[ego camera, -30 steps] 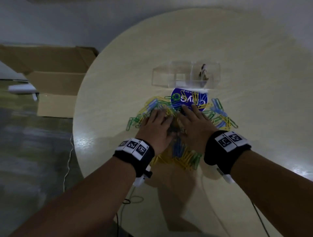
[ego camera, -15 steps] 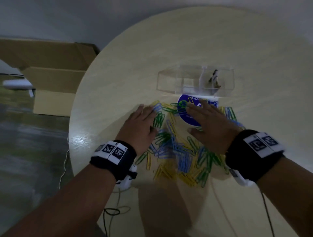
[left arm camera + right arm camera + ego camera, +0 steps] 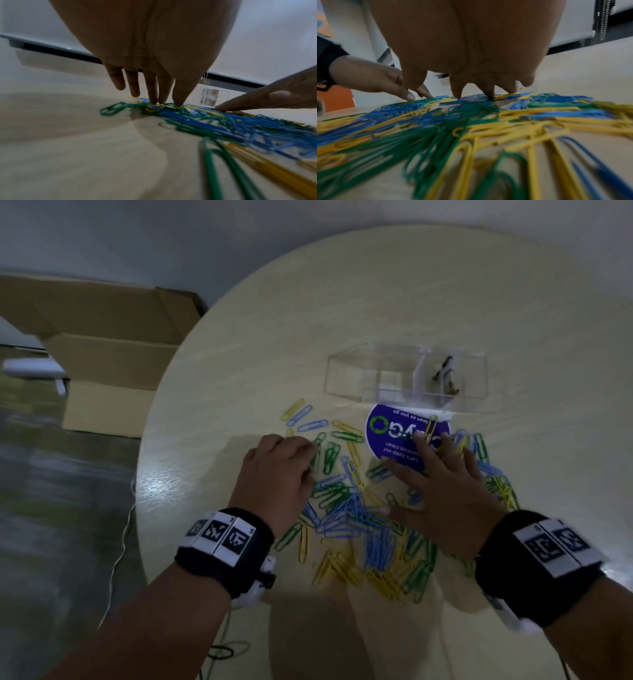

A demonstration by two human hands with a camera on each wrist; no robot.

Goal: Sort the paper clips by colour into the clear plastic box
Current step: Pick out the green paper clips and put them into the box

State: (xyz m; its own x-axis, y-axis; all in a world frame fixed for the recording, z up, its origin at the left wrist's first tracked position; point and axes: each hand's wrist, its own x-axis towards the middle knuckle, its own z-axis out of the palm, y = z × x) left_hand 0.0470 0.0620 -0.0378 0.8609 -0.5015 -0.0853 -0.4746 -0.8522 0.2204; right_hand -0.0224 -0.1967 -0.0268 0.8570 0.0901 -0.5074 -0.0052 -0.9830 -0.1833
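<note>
My left hand (image 3: 277,474) sat at centre-left of the head view, fingers bent down w/ tips on green clips at the pile's left edge; nothing gripped yet, as far as I could tell. My right hand (image 3: 442,491) lay spread wide & flat at centre-right, fingertips on the purple sticker (image 3: 394,433), holding nothing. Paper clips (image 3: 359,518), blue/green/yellow, were strewn mixed across the frame's middle, thickest btwn my wrists. The clear plastic box (image 3: 346,371) stood just above the sticker, upper centre, none of these coloured clips visible in it; some small thing I couldn't identify sat in its right compartment.

Risks, as I judged them: clips were interlocked, so lifting one green prob. dragged a blue or yellow along → wrong compartment. Flat clips on the smooth table (image 3: 342,285) were hard to pinch; a slip could flick them off the near rim. Dim light made blue vs green easy to confuse.
</note>
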